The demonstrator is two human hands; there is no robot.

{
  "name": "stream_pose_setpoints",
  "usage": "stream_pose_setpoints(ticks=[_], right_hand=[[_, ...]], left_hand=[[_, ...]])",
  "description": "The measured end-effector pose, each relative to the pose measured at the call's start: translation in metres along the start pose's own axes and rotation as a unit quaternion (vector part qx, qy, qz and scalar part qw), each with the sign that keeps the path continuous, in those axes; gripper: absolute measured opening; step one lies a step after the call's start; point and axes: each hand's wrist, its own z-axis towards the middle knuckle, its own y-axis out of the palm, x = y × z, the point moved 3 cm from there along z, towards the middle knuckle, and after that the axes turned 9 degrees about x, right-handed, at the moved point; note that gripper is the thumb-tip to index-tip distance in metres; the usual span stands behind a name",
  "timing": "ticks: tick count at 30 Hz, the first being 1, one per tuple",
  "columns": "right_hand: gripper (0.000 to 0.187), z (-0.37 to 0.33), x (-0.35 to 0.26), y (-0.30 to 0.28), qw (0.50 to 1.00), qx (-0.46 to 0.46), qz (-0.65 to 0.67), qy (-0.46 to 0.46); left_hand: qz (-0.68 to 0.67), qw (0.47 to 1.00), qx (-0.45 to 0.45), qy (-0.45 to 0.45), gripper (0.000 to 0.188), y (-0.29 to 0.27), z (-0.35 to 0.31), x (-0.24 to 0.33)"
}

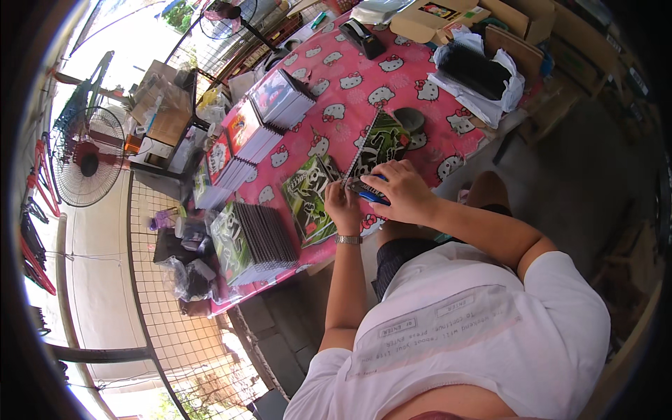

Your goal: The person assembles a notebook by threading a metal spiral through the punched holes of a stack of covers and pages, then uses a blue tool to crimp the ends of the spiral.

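Note:
A spiral-bound notebook (378,145) with a black and green cover lies at the table's near edge, its wire coil along the left side. My left hand (341,207) is closed on the notebook's near coil corner, a watch on its wrist. In my right hand (404,192) are pliers (374,198) with blue and black handles. Their jaws meet the coil end beside my left fingertips; the exact grip is too small to make out. Just left lies another green and black notebook (306,203), flat and partly under the first.
A pink patterned cloth covers the table (280,159). Stacked spiral notebooks (255,241) line its left side. A grey round object (409,120), a black tape dispenser (362,39) and a black bundle on white wrapping (472,70) sit farther back. A fan (89,164) stands left.

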Motion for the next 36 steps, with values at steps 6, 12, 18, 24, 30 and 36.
stream_pose_setpoints(ticks=[6,12,18,24,30,36], right_hand=[[0.043,0.003,0.008,0.008,0.998,-0.055,0.015,0.002],[0.043,-0.005,0.025,0.01,0.945,-0.105,0.263,0.164],[0.042,-0.037,0.143,-0.017,0.982,-0.042,-0.115,0.14],[0.045,-0.005,0.085,0.069,0.966,-0.065,0.131,0.212],[0.056,0.016,0.051,0.185,0.749,-0.106,0.424,0.498],[0.065,0.016,0.02,0.158,0.689,-0.21,0.337,0.607]], left_hand=[[0.009,1.0,0.014,0.004,0.013,-0.005,-0.003,-0.008],[-0.01,0.993,0.115,0.033,0.009,-0.045,0.003,-0.003],[-0.074,0.949,0.174,-0.251,0.026,-0.13,0.013,-0.029],[0.369,0.911,-0.032,-0.183,0.054,-0.172,-0.004,-0.107],[0.066,0.926,0.062,-0.366,0.054,-0.124,0.077,-0.139],[-0.045,0.851,-0.053,-0.52,0.017,-0.104,0.065,-0.108]])
